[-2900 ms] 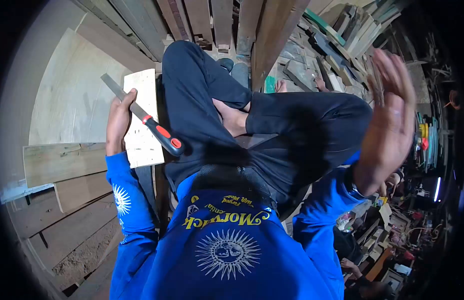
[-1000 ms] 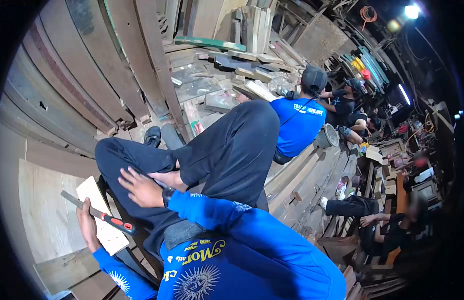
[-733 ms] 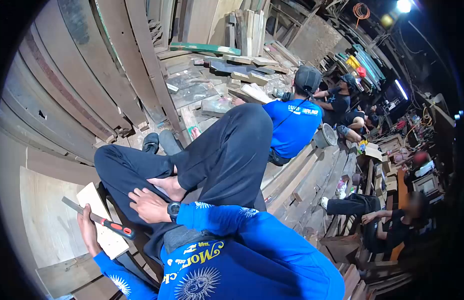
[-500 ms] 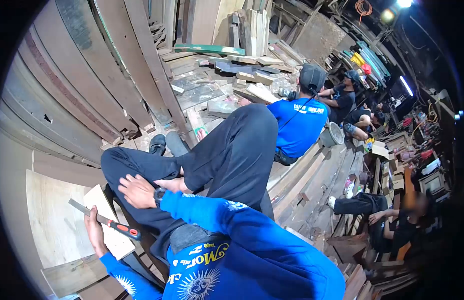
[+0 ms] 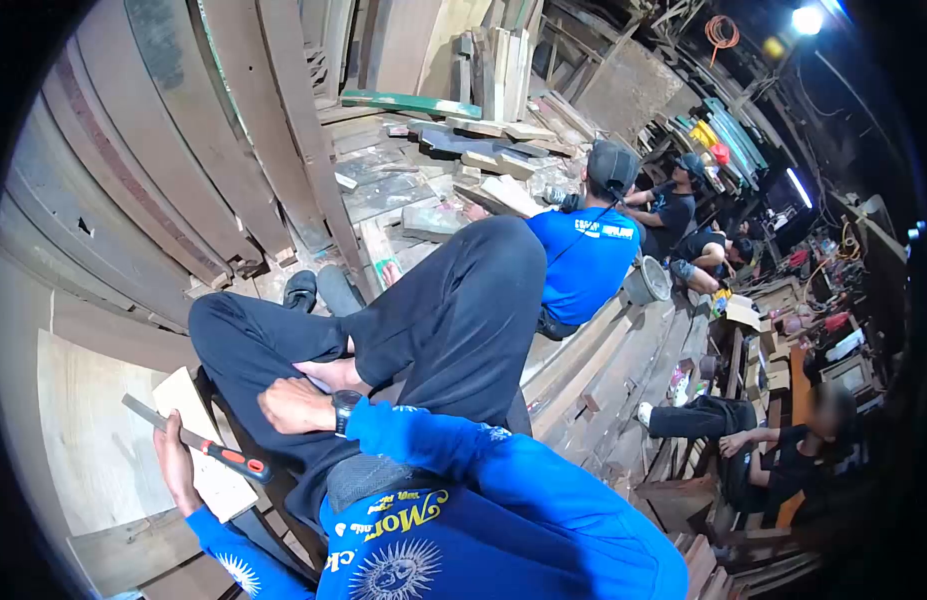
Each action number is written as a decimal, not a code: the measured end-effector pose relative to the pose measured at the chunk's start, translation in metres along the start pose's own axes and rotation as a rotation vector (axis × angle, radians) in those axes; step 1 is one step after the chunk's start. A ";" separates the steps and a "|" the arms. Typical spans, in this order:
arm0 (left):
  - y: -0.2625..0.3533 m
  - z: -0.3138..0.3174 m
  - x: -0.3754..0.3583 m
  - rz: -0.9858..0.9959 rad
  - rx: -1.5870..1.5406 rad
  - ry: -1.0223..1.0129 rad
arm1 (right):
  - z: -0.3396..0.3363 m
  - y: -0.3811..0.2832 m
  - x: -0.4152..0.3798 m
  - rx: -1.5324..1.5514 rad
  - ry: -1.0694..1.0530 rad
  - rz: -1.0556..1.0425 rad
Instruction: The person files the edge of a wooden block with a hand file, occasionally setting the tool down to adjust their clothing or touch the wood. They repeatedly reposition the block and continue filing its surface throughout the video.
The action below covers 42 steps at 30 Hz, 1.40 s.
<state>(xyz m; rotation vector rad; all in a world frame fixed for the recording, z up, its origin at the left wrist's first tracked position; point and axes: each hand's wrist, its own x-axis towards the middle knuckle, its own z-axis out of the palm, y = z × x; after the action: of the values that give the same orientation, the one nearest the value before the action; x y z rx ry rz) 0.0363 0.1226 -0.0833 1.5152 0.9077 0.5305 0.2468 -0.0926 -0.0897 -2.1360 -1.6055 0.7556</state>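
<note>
We grip the file (image 5: 198, 441) with left hand (image 5: 173, 462) fingers clenched, at 8 o'clock against the wood block (image 5: 198, 440) | right hand (image 5: 295, 405) released, resting on our leg (image 5: 283, 340).

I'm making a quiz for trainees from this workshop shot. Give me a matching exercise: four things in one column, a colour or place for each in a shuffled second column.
1. file handle
2. wooden board
3. right hand
4. bucket

A. beside the co-worker in blue
B. red and black
C. resting on the dark trousers
D. pale, under the left hand's tool

Pairs: 1-B, 2-D, 3-C, 4-A
</note>
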 end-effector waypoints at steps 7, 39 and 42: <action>0.013 0.012 -0.008 -0.044 -0.097 0.067 | -0.027 -0.115 -0.029 0.432 0.241 -0.081; 0.019 0.015 -0.013 0.069 0.023 -0.031 | -0.017 -0.058 -0.037 0.214 0.322 -0.227; 0.035 0.023 -0.022 0.053 0.008 -0.006 | -0.007 -0.041 -0.054 0.223 0.390 -0.259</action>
<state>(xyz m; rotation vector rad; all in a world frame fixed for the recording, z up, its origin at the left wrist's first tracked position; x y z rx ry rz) 0.0493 0.0923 -0.0489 1.5508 0.8674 0.5611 0.2084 -0.1328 -0.0498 -1.7430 -1.4702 0.3844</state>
